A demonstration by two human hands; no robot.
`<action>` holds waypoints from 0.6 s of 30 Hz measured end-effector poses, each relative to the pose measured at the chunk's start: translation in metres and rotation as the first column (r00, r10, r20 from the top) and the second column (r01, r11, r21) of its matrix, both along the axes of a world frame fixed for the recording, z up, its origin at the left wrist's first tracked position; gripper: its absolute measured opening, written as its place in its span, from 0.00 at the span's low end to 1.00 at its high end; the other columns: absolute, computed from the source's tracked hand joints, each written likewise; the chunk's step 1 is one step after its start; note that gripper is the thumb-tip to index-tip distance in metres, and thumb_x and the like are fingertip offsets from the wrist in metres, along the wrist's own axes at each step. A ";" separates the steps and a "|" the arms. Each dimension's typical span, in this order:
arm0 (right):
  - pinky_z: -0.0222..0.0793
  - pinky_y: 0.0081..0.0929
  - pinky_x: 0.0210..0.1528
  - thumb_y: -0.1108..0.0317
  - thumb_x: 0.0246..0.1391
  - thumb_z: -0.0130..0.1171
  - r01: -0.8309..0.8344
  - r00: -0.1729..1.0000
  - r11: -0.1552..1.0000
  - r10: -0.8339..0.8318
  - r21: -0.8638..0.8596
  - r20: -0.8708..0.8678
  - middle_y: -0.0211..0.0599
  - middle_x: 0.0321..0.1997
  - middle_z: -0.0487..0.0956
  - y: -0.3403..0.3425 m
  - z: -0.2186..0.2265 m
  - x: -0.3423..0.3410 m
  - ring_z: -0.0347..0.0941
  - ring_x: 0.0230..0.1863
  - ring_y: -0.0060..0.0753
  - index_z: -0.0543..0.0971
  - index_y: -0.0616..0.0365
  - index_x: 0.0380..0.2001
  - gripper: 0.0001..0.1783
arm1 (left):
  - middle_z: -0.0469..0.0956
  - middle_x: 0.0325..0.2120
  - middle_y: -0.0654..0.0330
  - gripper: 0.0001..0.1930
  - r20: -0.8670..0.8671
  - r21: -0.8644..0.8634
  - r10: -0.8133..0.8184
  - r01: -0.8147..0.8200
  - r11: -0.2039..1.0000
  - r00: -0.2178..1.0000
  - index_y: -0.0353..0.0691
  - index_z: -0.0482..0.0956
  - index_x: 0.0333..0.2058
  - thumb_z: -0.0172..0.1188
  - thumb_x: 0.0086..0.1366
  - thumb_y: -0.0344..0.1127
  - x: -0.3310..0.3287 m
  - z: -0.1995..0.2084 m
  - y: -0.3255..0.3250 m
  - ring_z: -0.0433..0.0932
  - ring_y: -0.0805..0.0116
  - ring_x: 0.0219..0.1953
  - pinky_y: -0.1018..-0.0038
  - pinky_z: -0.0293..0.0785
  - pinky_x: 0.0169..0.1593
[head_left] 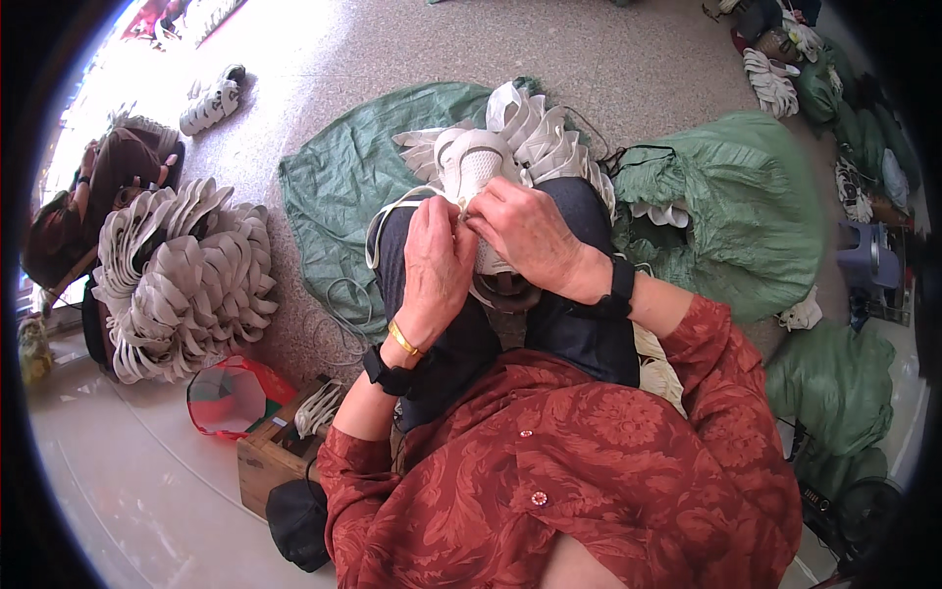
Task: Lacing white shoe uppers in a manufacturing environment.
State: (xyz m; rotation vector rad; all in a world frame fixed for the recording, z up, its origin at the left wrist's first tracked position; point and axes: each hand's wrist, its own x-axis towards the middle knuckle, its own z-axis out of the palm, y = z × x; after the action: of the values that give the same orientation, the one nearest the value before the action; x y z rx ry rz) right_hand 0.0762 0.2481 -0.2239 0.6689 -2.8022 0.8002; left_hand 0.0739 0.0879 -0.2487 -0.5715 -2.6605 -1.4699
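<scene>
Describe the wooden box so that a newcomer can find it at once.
Find the red shirt. Left of its left sleeve is the wooden box. Its brown wood sets it apart from the red container beyond and the black item nearer.

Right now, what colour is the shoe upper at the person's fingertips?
The shoe upper is off-white; the head view shows it best.

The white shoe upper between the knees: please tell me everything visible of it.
The white shoe upper looks like perforated fabric, with a curved grey line toward its rounded far part. It lies between the knees, partly hidden by the left hand and right hand, which appear to pinch a pale lace looping leftward.
</scene>
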 end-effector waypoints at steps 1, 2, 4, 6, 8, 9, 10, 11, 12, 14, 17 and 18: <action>0.74 0.40 0.36 0.69 0.55 0.62 0.005 1.000 1.000 -0.005 -0.007 0.000 0.43 0.33 0.74 -0.001 -0.001 0.000 0.77 0.34 0.50 0.78 0.59 0.34 0.06 | 0.70 0.30 0.46 0.06 -0.006 0.029 0.002 -0.002 1.000 1.000 0.32 0.68 0.35 0.55 0.60 0.23 0.000 0.000 0.000 0.71 0.46 0.36 0.56 0.69 0.40; 0.74 0.40 0.36 0.69 0.55 0.62 0.011 1.000 1.000 -0.011 -0.014 -0.001 0.43 0.33 0.74 -0.001 -0.002 -0.001 0.77 0.34 0.50 0.78 0.59 0.34 0.06 | 0.70 0.30 0.47 0.06 0.006 0.037 0.008 -0.008 0.999 1.000 0.32 0.68 0.35 0.55 0.60 0.22 -0.001 0.000 0.000 0.72 0.46 0.35 0.57 0.69 0.39; 0.74 0.41 0.36 0.70 0.55 0.62 0.013 1.000 0.999 -0.013 -0.030 -0.007 0.43 0.33 0.74 -0.001 -0.003 -0.001 0.77 0.35 0.50 0.77 0.59 0.34 0.06 | 0.70 0.28 0.48 0.07 0.029 0.053 0.015 -0.017 0.998 0.999 0.33 0.68 0.35 0.55 0.59 0.22 -0.001 0.000 0.000 0.72 0.47 0.33 0.57 0.69 0.38; 0.74 0.41 0.35 0.70 0.54 0.62 0.007 1.000 0.999 -0.008 -0.049 -0.018 0.43 0.33 0.74 0.000 -0.004 -0.002 0.77 0.36 0.51 0.77 0.59 0.34 0.06 | 0.70 0.27 0.49 0.07 0.022 0.053 0.025 -0.026 0.998 0.999 0.34 0.68 0.35 0.55 0.59 0.22 -0.001 0.005 0.002 0.72 0.48 0.31 0.58 0.69 0.36; 0.73 0.39 0.34 0.72 0.54 0.62 -0.007 0.998 0.999 0.004 -0.052 -0.069 0.44 0.32 0.75 0.002 0.000 -0.002 0.77 0.34 0.49 0.77 0.60 0.32 0.05 | 0.70 0.26 0.50 0.06 0.018 0.054 0.042 -0.043 0.998 0.999 0.34 0.68 0.34 0.55 0.59 0.23 -0.001 0.007 0.003 0.72 0.50 0.29 0.59 0.70 0.34; 0.73 0.38 0.33 0.72 0.53 0.62 -0.012 0.996 0.999 0.007 -0.052 -0.094 0.45 0.31 0.75 0.003 0.003 -0.003 0.77 0.33 0.48 0.76 0.61 0.31 0.05 | 0.70 0.25 0.51 0.06 0.016 0.057 0.050 -0.051 0.997 0.999 0.35 0.68 0.34 0.56 0.59 0.23 -0.002 0.007 0.004 0.73 0.51 0.28 0.60 0.70 0.33; 0.73 0.36 0.31 0.73 0.54 0.62 0.000 1.000 0.993 -0.002 -0.119 -0.023 0.43 0.29 0.76 0.006 0.010 -0.003 0.76 0.30 0.44 0.76 0.61 0.30 0.05 | 0.70 0.24 0.52 0.06 0.017 0.059 0.059 -0.060 0.996 0.998 0.35 0.67 0.33 0.56 0.60 0.23 -0.002 0.007 0.005 0.73 0.52 0.27 0.61 0.70 0.32; 0.72 0.34 0.30 0.73 0.54 0.62 0.014 0.999 0.983 -0.005 -0.184 0.050 0.41 0.28 0.76 0.012 0.023 -0.004 0.76 0.28 0.40 0.77 0.62 0.29 0.04 | 0.70 0.24 0.52 0.06 0.024 0.069 0.068 -0.070 0.995 0.997 0.35 0.67 0.33 0.56 0.60 0.23 -0.001 0.008 0.004 0.73 0.53 0.26 0.61 0.70 0.31; 0.71 0.31 0.29 0.73 0.55 0.62 0.034 0.992 0.968 -0.004 -0.247 0.123 0.38 0.26 0.77 0.019 0.037 -0.004 0.76 0.26 0.35 0.77 0.62 0.29 0.05 | 0.70 0.24 0.52 0.06 0.031 0.080 0.076 -0.078 0.994 0.997 0.35 0.67 0.32 0.56 0.60 0.23 0.000 0.009 0.003 0.73 0.54 0.25 0.62 0.70 0.31; 0.64 0.17 0.25 0.69 0.60 0.63 0.184 0.916 0.830 0.049 -0.527 0.397 0.21 0.23 0.74 0.037 0.080 -0.008 0.67 0.24 0.12 0.79 0.59 0.28 0.07 | 0.71 0.23 0.52 0.06 0.036 0.087 0.076 -0.078 0.993 0.996 0.35 0.67 0.31 0.56 0.61 0.23 0.000 0.012 0.001 0.74 0.55 0.24 0.63 0.70 0.30; 0.52 0.11 0.20 0.68 0.63 0.60 0.124 0.915 0.505 0.274 -0.854 0.295 0.20 0.23 0.71 0.050 0.155 0.002 0.60 0.21 0.08 0.78 0.58 0.34 0.05 | 0.71 0.24 0.53 0.06 0.040 0.071 0.056 -0.058 0.996 0.998 0.34 0.67 0.31 0.57 0.61 0.24 -0.001 0.012 0.000 0.74 0.57 0.23 0.64 0.71 0.29; 0.52 0.11 0.20 0.69 0.63 0.59 0.137 0.919 0.510 0.255 -0.849 0.302 0.20 0.23 0.71 0.050 0.158 0.004 0.60 0.21 0.08 0.78 0.58 0.34 0.05 | 0.71 0.24 0.53 0.06 0.045 0.074 0.054 -0.057 0.996 0.998 0.34 0.67 0.31 0.57 0.61 0.24 -0.001 0.012 0.000 0.74 0.57 0.24 0.65 0.71 0.29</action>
State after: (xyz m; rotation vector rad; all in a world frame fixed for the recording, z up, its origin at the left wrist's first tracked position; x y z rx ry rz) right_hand 0.0799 0.2978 -0.0654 0.4170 -2.1208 2.3369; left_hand 0.0734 0.0881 -0.2365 -0.4619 -2.6169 -1.5761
